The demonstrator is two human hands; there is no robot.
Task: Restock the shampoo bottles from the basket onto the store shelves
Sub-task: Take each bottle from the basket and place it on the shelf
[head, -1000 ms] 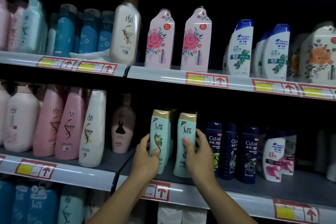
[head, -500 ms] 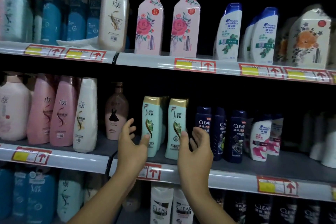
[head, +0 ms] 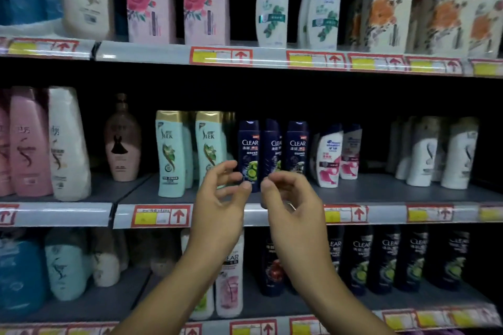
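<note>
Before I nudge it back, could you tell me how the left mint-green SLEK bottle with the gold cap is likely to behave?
The left mint-green SLEK bottle with the gold cap stands tall on a narrow base, so a high push would probably tip it. Its glossy plastic likely slides easily on the smooth grey shelf. It looks rigid, not floppy.

My left hand (head: 217,198) covers the lower right part of the second mint-green bottle (head: 209,144), so I cannot read its base label. My right hand (head: 294,198) hides the feet of the dark blue bottles (head: 249,149) at frame centre and part of the middle shelf rail (head: 68,213). Both forearms block several lower-shelf bottles, including a white and pink bottle (head: 231,280) whose label shows only in part. The top-row pink rose bottles (head: 148,0) are cut off by the upper edge. Print on the price tags (head: 160,216) is too blurred to read. Bottles at the far left and lower left are smeared and dim.
</note>
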